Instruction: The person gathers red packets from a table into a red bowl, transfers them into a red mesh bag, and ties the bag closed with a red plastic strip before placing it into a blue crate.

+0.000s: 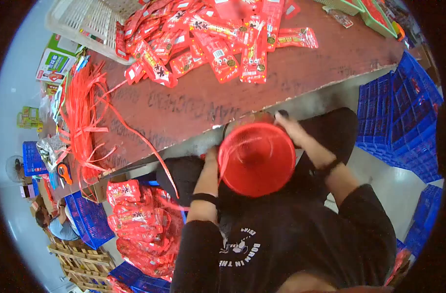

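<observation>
A red plastic bucket (262,178) sits over my lap with its round mouth facing up toward me. A darker ring shows deep inside it, and a thin red strap runs across its left rim. My right hand (289,128) grips the far right side, fingers curled at the rim and partly blurred. Against the left side is my left hand (211,154), closed about the bucket, with most of its fingers hidden behind the wall. Ahead on the table (184,115) lies a heap of red snack packets (223,51). A bundle of red plastic straps (84,115) hangs over the left part.
A white basket (89,27) tips toward the packets. Orange-handled scissors (64,173) lie at the table's left edge. Bundled red packets (140,219) are stacked beside my left leg. Blue crates (398,117) stand on the right. Another person (62,224) is at the far left.
</observation>
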A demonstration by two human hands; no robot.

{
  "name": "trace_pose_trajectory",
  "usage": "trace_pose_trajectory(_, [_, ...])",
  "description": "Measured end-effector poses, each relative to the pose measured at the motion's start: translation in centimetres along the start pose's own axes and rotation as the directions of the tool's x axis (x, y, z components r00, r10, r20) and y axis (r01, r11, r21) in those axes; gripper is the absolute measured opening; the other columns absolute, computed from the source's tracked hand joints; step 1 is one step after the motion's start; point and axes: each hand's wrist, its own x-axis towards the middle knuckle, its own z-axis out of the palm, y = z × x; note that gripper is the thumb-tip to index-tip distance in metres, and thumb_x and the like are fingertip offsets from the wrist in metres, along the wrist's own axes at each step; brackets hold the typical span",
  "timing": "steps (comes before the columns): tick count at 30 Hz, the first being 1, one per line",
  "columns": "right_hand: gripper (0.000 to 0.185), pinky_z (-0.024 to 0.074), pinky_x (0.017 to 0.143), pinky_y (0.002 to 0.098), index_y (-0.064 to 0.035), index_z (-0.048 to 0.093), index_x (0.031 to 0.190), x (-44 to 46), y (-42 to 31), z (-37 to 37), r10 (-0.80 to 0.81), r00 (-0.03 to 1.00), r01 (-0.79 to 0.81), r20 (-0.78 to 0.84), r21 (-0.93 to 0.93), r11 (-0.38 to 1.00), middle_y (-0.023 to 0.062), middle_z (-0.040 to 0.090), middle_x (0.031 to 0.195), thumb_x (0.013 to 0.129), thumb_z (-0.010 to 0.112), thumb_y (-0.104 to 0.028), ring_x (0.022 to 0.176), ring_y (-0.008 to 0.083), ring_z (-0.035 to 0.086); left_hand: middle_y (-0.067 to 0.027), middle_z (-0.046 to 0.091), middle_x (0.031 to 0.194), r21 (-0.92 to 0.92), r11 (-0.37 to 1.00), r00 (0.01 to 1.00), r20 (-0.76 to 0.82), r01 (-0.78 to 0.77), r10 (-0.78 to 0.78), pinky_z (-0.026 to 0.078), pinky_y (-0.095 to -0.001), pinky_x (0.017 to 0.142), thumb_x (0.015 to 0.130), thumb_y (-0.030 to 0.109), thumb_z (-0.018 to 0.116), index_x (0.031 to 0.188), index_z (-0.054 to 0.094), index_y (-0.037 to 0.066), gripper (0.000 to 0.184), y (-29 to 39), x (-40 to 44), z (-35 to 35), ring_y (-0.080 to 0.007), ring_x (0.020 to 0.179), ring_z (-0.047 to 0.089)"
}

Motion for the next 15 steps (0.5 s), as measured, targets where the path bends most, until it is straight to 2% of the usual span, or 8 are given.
trace_pose_trajectory(2, [0.031, 0.0451, 0.061, 0.0352, -0.0036, 0.064, 0.083, -2.3, -1.8, -1.4, -0.135, 0.988, 0.141, 0.069, -0.092, 0.986, 0.0125, 0.062, 0.069, 0.081, 0.059, -0.035, 0.064, 0.0180, 0.058, -0.0092, 0.054, 0.071, 0.388, 0.920, 0.994, 0.053, 0.065, -0.093, 0.038, -0.0356, 0.053, 0.087, 0.034, 0.043, 0.084, 0.058, 0.006, 0.032, -1.2, -1.5, 0.3, -0.0225, 0.058, 0.049])
trace_pose_trajectory(4, [0.028, 0.0450, 0.059, 0.0325, -0.0043, 0.064, 0.085, -4.2, -1.5, -3.6, -0.127, 0.990, 0.136, 0.055, -0.557, 0.819, 0.0091, 0.062, 0.068, 0.078, 0.063, -0.032, 0.063, 0.0141, 0.056, -0.0056, 0.049, 0.062, 0.870, 0.492, 0.973, 0.121, -0.008, -0.198, 0.034, -0.0329, 0.047, 0.087, 0.038, 0.044, 0.081, 0.057, 0.006, 0.035, -1.4, -4.3, 1.0, -0.0190, 0.051, 0.044])
trace_pose_trajectory(6, [0.022, 0.0455, 0.057, 0.0289, 0.0006, 0.063, 0.082, -3.5, -1.0, -5.5, -0.015, 0.992, 0.005, -0.127, -0.085, 0.996, 0.0073, 0.062, 0.068, 0.073, 0.068, -0.019, 0.062, 0.0126, 0.057, -0.0020, 0.043, 0.054, 0.931, 0.364, 0.929, 0.156, -0.025, -0.336, 0.031, -0.0302, 0.041, 0.088, 0.042, 0.045, 0.078, 0.057, 0.007, 0.039, -0.2, -9.4, 2.4, -0.0156, 0.044, 0.039])
trace_pose_trajectory(8, [0.019, 0.0456, 0.056, 0.0276, 0.0025, 0.063, 0.080, -3.8, -1.4, -6.1, 0.050, 0.985, -0.031, -0.165, 0.114, 0.993, 0.0068, 0.062, 0.069, 0.072, 0.069, -0.014, 0.061, 0.0124, 0.057, 0.0027, 0.034, 0.047, 0.696, 0.713, 0.929, 0.205, 0.083, -0.309, 0.017, -0.0226, 0.036, 0.086, 0.048, 0.046, 0.075, 0.057, 0.007, 0.044, 1.3, -13.8, 2.9, -0.0071, 0.036, 0.027])
trace_pose_trajectory(9, [0.017, 0.0458, 0.056, 0.0268, 0.0035, 0.062, 0.080, -3.7, -1.7, -6.1, 0.076, 0.981, -0.050, -0.176, 0.144, 0.988, 0.0068, 0.062, 0.070, 0.072, 0.068, -0.011, 0.061, 0.0126, 0.057, -0.0001, 0.047, 0.058, 0.516, 0.853, 0.861, 0.393, 0.084, -0.322, 0.036, -0.0211, 0.041, 0.085, 0.047, 0.050, 0.076, 0.054, 0.007, 0.040, 2.6, -14.6, 1.9, -0.0089, 0.047, 0.042])
trace_pose_trajectory(10, [0.016, 0.0460, 0.055, 0.0260, 0.0045, 0.062, 0.080, -3.6, -1.9, -6.1, 0.102, 0.978, -0.070, -0.184, 0.170, 0.983, 0.0069, 0.062, 0.072, 0.073, 0.067, -0.008, 0.060, 0.0127, 0.057, -0.0001, 0.049, 0.062, 0.291, 0.953, 0.821, 0.562, -0.081, -0.102, 0.043, -0.0255, 0.054, 0.085, 0.044, 0.050, 0.076, 0.054, 0.008, 0.037, 2.3, -15.0, 2.2, -0.0111, 0.056, 0.047])
trace_pose_trajectory(13, [0.012, 0.0459, 0.055, 0.0249, 0.0033, 0.062, 0.080, -3.7, -1.8, -5.0, 0.108, 0.979, -0.053, -0.171, 0.300, 0.952, 0.0071, 0.062, 0.072, 0.073, 0.066, -0.006, 0.061, 0.0116, 0.057, -0.0029, 0.055, 0.081, -0.235, 0.937, 0.830, 0.443, -0.258, 0.340, 0.042, -0.0383, 0.092, 0.087, 0.036, 0.049, 0.081, 0.054, 0.010, 0.027, 2.7, -18.5, 4.7, -0.0195, 0.094, 0.054])
trace_pose_trajectory(15, [0.012, 0.0458, 0.055, 0.0248, 0.0026, 0.062, 0.079, -3.4, -2.0, -4.4, 0.116, 0.966, -0.026, -0.231, 0.357, 0.934, 0.0068, 0.062, 0.072, 0.073, 0.067, -0.006, 0.061, 0.0113, 0.057, -0.0018, 0.055, 0.080, -0.456, 0.867, 0.560, 0.780, 0.202, 0.280, 0.047, -0.0340, 0.080, 0.088, 0.035, 0.048, 0.085, 0.053, 0.013, 0.023, -0.4, -13.1, 0.4, -0.0156, 0.087, 0.056])
